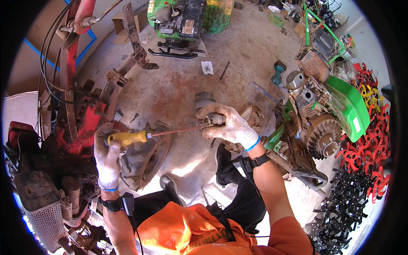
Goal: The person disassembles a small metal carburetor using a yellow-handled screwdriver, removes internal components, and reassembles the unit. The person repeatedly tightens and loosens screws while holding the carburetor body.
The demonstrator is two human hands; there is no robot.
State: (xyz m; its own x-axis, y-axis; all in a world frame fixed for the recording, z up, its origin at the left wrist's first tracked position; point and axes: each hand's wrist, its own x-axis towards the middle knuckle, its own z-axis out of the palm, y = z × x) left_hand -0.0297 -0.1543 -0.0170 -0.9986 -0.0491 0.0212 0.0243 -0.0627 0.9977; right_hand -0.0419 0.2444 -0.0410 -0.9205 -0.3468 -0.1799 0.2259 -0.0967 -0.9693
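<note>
My left hand (106, 155), in a whitish work glove, is closed round the yellow handle of a screwdriver (127, 138). Its long, rust-brown shaft runs level to the right. There the tip meets a small silvery metal part (217, 119), roughly cylindrical, whose exact kind I cannot make out. Thumb and fingers of my gloved right hand (237, 127) grip that part, hiding some of it. Just beyond my right fingers a dark round metal piece (205, 99) stands on the floor. Below the shaft lies a large, dirty round metal casting (146, 159).
A green machine with an engine (178, 25) stands ahead. Rusty red machinery (87, 123) rises at left. On the right are an engine with a green cover (348, 108), red curved blades (361, 144) and black parts (340, 208). A teal cordless drill (278, 73) stands on the floor.
</note>
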